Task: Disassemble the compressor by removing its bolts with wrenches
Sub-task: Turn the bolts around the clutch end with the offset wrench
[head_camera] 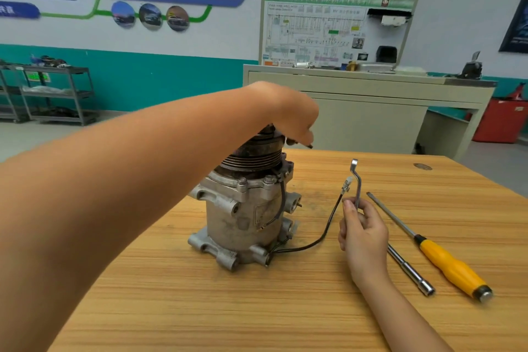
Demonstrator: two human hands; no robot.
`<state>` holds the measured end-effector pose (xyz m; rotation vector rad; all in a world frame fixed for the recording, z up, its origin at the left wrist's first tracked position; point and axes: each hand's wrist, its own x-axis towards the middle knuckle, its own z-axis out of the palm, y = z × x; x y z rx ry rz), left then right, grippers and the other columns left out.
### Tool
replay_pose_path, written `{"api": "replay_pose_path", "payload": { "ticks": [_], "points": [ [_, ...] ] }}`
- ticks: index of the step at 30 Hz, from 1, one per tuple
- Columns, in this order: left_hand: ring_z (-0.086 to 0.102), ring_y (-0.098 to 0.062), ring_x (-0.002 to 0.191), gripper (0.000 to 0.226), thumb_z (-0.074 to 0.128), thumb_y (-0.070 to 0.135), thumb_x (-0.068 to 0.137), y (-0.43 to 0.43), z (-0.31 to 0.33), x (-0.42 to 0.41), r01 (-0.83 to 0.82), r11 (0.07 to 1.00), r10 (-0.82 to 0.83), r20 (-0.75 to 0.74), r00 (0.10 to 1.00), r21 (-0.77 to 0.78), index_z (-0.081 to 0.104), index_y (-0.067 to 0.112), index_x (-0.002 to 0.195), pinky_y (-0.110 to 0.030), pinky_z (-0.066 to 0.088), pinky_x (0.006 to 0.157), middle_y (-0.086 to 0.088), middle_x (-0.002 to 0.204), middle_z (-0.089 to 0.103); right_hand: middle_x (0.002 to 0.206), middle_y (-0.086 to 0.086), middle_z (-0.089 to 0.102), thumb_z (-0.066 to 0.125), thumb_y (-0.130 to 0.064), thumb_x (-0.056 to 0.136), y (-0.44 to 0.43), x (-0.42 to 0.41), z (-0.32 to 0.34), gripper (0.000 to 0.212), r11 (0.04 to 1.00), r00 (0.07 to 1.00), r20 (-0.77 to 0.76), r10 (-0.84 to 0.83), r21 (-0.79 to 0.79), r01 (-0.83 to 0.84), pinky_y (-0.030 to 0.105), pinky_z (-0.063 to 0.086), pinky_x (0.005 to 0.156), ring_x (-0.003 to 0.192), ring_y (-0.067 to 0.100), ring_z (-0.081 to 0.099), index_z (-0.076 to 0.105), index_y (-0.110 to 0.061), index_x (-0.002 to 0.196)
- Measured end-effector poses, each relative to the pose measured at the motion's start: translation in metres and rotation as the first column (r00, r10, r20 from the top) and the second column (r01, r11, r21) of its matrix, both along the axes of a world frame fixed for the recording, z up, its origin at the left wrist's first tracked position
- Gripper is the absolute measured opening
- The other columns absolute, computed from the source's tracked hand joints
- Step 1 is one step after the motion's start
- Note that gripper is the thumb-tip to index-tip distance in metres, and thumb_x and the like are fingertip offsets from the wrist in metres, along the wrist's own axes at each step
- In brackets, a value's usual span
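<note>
Compressor: the compressor (pixel 245 208) stands on end mid-table (pixel 314 308), pulley (pixel 251 157) up, long axis vertical.
Left hand: your left hand (pixel 288 114) reaches over the pulley top. Its fingers curl down at the pulley's 2 o'clock edge and pinch a small dark piece (pixel 308 146); it is too blurred to call bolt or tool.
Right hand: your right hand (pixel 363 234) grasps an offset ring wrench (pixel 357 180) by its lower shank, upright, ring end at 12 o'clock.
Key relation: the housing bolts (pixel 268 179) under the pulley lie at about 9 o'clock from the wrench head, near but apart. Your left hand is closer, yet the wrench hand likely must travel.
Approach: the bolt heads face up, so the ring probably has to drop on from above.
Snag risk: the cable connector (pixel 347 183) hangs just beside the wrench shank.
Spare tools: a socket driver (pixel 411 270) and a yellow-handled screwdriver (pixel 454 268) lie at 4 o'clock from your right hand.
</note>
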<state>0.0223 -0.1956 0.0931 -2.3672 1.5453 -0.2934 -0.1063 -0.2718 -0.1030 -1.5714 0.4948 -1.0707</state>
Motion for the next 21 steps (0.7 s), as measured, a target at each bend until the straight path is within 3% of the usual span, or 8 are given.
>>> {"api": "replay_pose_path", "payload": {
  "ticks": [6,10,13,16,18,21],
  "points": [
    [0.045,-0.014,0.056,0.033,0.044,0.030,0.096,0.034,0.036,-0.004,0.008,0.968,-0.007,0.005,1.000,-0.250,0.065,0.007,0.084,-0.023,0.034,0.052,-0.001,0.064,0.052,0.042,-0.008,0.042,0.047,-0.021,0.095,-0.001,-0.001,-0.001,0.013,0.999,1.000,0.010,0.002,0.040,-0.003,0.016,0.030,0.034,0.036,0.002,0.037,0.056,-0.023,0.087],
    [0.059,-0.036,0.083,0.039,0.045,0.029,0.093,0.111,0.028,0.014,-0.058,0.833,0.039,-0.047,0.998,-0.549,0.065,-0.004,0.095,-0.040,0.046,0.071,-0.021,0.093,0.065,0.046,-0.007,0.042,0.049,-0.023,0.094,0.000,-0.002,-0.001,0.013,1.000,1.000,-0.005,-0.004,0.014,0.004,0.017,0.032,0.034,0.036,0.001,0.038,0.056,-0.027,0.084],
    [0.060,-0.032,0.077,0.032,0.045,0.026,0.095,0.189,-0.028,0.034,-0.266,0.740,0.139,-0.246,0.959,-0.618,0.062,0.002,0.084,-0.036,0.048,0.066,-0.013,0.079,0.064,0.051,-0.004,0.044,0.048,-0.025,0.094,0.000,-0.002,-0.002,0.010,1.000,1.000,-0.017,-0.002,0.003,0.002,0.016,0.034,0.035,0.039,0.002,0.040,0.055,-0.027,0.088],
    [0.059,-0.023,0.070,0.025,0.046,0.023,0.097,0.254,-0.104,0.050,-0.547,0.636,0.264,-0.512,0.817,-0.544,0.057,0.015,0.075,-0.019,0.041,0.054,-0.003,0.072,0.060,0.055,-0.001,0.045,0.048,-0.025,0.094,-0.001,-0.002,-0.002,0.009,1.000,1.000,-0.022,-0.009,-0.003,0.009,0.015,0.035,0.035,0.045,0.008,0.040,0.056,-0.022,0.092],
    [0.058,-0.015,0.069,0.019,0.050,0.023,0.095,0.283,-0.149,0.060,-0.650,0.547,0.315,-0.589,0.744,-0.528,0.062,0.014,0.084,-0.016,0.038,0.052,0.000,0.074,0.062,0.057,-0.001,0.045,0.049,-0.025,0.094,-0.001,-0.001,-0.002,0.009,1.000,1.000,-0.019,-0.016,0.003,0.016,0.013,0.034,0.034,0.049,0.012,0.040,0.056,-0.022,0.091],
    [0.057,-0.008,0.067,0.013,0.058,0.018,0.092,0.307,-0.188,0.071,-0.675,0.350,0.333,-0.587,0.738,-0.649,0.068,0.010,0.095,-0.019,0.036,0.055,0.006,0.074,0.063,0.058,-0.001,0.047,0.050,-0.026,0.094,-0.003,0.002,-0.004,0.009,0.999,0.999,-0.023,-0.037,0.018,0.037,0.011,0.034,0.033,0.050,0.014,0.040,0.056,-0.026,0.088]
  ]
}}
